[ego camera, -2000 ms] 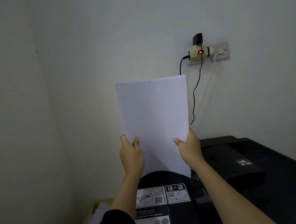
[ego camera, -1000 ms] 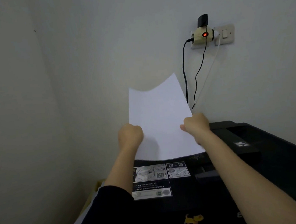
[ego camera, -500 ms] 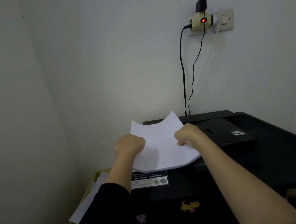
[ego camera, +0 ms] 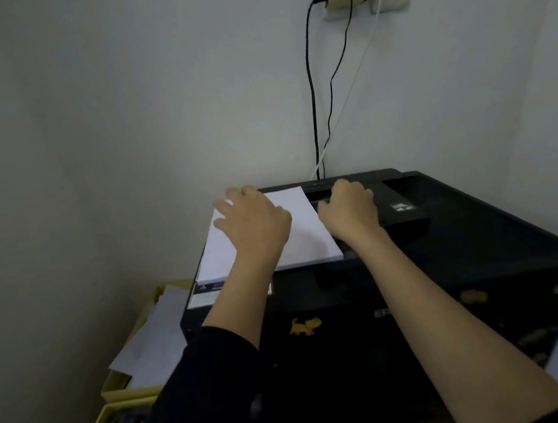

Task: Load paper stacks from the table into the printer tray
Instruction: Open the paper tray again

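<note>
Observed at eight o'clock in the view: an open yellow cardboard box (ego camera: 135, 394) holding loose white sheets (ego camera: 153, 341), set beside the printer's left flank.

The white paper stack (ego camera: 308, 239) lay on the left rear part of the top of the black printer (ego camera: 465, 260), its far edge pointing to twelve o'clock, towards the rear feed opening. Whether that edge had entered the tray could not be told.

Risks noted, as judgement:
- The stack overhung the printer's left side at nine o'clock; a sideways push could slide sheets off into the box.
- The stack sat slightly askew to the printer's edges. Fed so, it would likely skew or jam.
- Uneven pressure could fan or buckle the upper sheets.

The left hand (ego camera: 255, 226) lay palm down on the stack, forearm extended, fingers straight and spread apart, pressing rather than gripping. The right hand (ego camera: 351, 209) sat at the stack's three o'clock edge, knuckles up, fingers curled. Whether they were clamped on the paper or on a printer part could not be told.
</note>
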A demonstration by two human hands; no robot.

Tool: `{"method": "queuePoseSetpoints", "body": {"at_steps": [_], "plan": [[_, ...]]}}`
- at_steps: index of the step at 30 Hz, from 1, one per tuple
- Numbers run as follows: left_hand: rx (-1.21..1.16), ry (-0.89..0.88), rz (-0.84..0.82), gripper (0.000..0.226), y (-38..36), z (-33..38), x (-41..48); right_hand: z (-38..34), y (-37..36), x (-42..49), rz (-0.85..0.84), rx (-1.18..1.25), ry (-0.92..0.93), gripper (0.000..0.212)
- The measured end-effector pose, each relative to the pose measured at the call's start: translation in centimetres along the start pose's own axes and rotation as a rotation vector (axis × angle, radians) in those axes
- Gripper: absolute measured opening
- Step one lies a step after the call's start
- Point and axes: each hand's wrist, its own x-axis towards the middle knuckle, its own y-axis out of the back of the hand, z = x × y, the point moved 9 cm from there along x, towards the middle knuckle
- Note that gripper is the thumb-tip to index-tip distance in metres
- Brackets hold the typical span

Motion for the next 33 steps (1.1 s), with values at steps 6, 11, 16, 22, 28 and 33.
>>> {"method": "queuePoseSetpoints", "body": {"at_steps": [6, 11, 16, 22, 28, 33], "plan": [[-0.362, -0.224, 0.128, 0.059, -0.4, 5.1, -8.2, 3.6, 4.6, -5.6, 0.274, 0.165, 0.209, 0.032], [-0.347, -0.385, 0.216, 0.051, -3.0, 7.8, -17.2, 9.3, 7.0, -12.8, 0.631, 0.044, 0.272, 0.027], [-0.378, -0.397, 0.175, 0.041, -9.8, 5.5, -26.2, 16.4, 2.2, -20.1, 0.578, -0.036, 0.263, 0.033], [-0.273, 0.029, -0.403, 0.032, -22.9, -1.4, -30.4, 26.1, -8.1, -23.3, 0.103, 0.038, -0.248, 0.039], [-0.879, 0.958, -0.782, 0.059, -30.3, -6.1, -31.4, 30.7, -16.6, -24.3, -0.185, 0.604, -0.938, 0.036], [-1.502, 1.098, -0.771, 0.064, -33.0, -6.2, -32.4, 30.7, -20.5, -25.4, -0.183, 1.373, -1.263, 0.036]]}}
